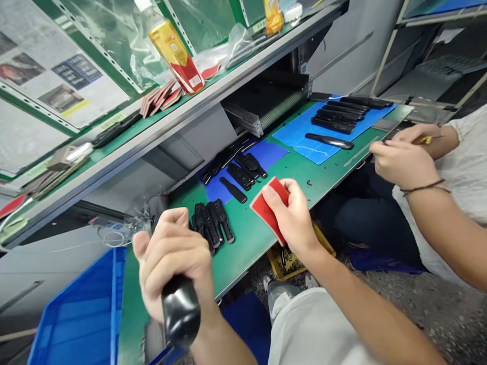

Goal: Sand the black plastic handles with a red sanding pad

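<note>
My left hand [175, 257] is wrapped round a long black plastic part [181, 311]. Its glossy, rounded end faces me, and the fingers cover its middle. To the right, my right hand [296, 219] pinches a flat red pad [268, 207] with a pale edge, thumb on top. The pad and the black part are apart. Just beyond my left hand, several black slotted parts [214, 224] lie side by side on the green tabletop [247, 244]. More black parts [244, 169] rest on a dark blue sheet [270, 154].
A co-worker's hands [404, 153] are at the right, near a light blue sheet [320, 153] bearing black parts. Above runs a shelf with a drink bottle [172, 47] and red pads [162, 98]. A blue bin [77, 310] stands lower left; a yellow crate [325, 241] sits below.
</note>
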{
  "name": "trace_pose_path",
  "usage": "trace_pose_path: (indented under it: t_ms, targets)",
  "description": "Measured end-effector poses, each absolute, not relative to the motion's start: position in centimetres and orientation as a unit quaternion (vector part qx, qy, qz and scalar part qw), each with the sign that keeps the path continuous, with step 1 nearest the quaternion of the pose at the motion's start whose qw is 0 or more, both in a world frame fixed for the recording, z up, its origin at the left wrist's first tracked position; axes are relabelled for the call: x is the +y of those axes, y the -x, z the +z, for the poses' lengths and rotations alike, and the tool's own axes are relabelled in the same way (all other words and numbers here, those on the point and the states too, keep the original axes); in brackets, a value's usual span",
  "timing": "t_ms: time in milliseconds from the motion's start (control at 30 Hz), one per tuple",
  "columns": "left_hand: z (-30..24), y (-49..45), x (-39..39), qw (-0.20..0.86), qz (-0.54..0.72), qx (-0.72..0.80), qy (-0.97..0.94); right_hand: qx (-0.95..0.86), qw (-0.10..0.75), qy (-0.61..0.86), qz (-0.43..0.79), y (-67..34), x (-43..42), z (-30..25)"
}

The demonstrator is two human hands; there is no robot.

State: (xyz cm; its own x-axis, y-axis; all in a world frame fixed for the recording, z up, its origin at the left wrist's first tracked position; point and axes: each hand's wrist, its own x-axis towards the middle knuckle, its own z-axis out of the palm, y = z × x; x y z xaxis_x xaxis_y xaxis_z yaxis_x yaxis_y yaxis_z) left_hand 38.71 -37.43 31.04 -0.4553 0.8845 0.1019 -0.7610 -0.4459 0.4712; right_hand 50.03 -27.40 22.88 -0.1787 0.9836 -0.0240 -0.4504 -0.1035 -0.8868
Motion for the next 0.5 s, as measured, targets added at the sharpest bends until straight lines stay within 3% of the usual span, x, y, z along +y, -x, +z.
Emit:
trace_pose_path:
  t_ms: [133, 233, 333, 433, 500]
  targets:
    - [29.6, -38.1, -36.3, 0.562, 0.816, 0.059, -0.124, -0.303, 0.478, 0.262, 0.782, -51.4, -29.8, 24.0]
    - [28.5, -37.7, -35.8, 0.628, 0.764, 0.120, -0.087, -0.230, 0.411, 0.228, 0.852, -52.5, -31.0, 24.9]
    - [28.1, -37.9, -35.6, 0.593, 0.775, 0.216, -0.042, -0.189, 0.375, 0.166, 0.892, -53.8, -31.8, 25.2]
    - [28.4, -38.5, -35.4, 0.538, 0.804, 0.251, -0.029, -0.280, 0.408, 0.149, 0.856, -55.0, -33.2, 24.7]
    - [28.6, -38.9, -35.4, 0.514, 0.821, 0.246, -0.029, -0.431, 0.493, 0.187, 0.733, -55.4, -34.4, 23.6]
